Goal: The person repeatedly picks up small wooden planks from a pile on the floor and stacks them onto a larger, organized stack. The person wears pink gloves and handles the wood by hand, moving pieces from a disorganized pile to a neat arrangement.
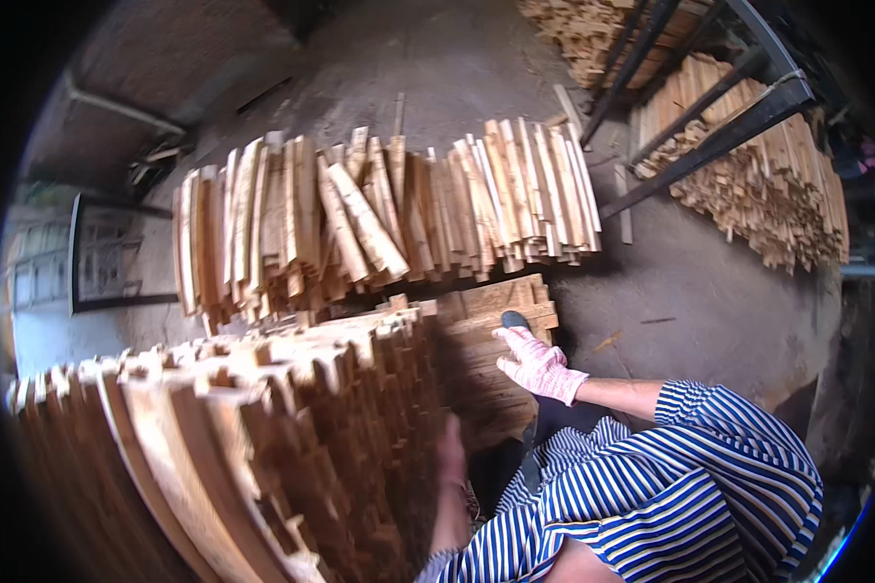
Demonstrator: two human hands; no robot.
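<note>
My right hand, in a pink-and-white knitted glove, is held out above my leg and a low layer of wooden strips. Its fingers are spread and nothing shows in them. Just beyond it the dark toe of a shoe rests on the strips. My left hand is smeared by motion beside the tall stack of wooden strips; its fingers cannot be made out, nor whether it touches the wood.
Across from me lies a long row of loose wooden strips, a few lying askew on top. At the right, a dark metal frame stands by another large wood pile. A second metal frame is at the left.
</note>
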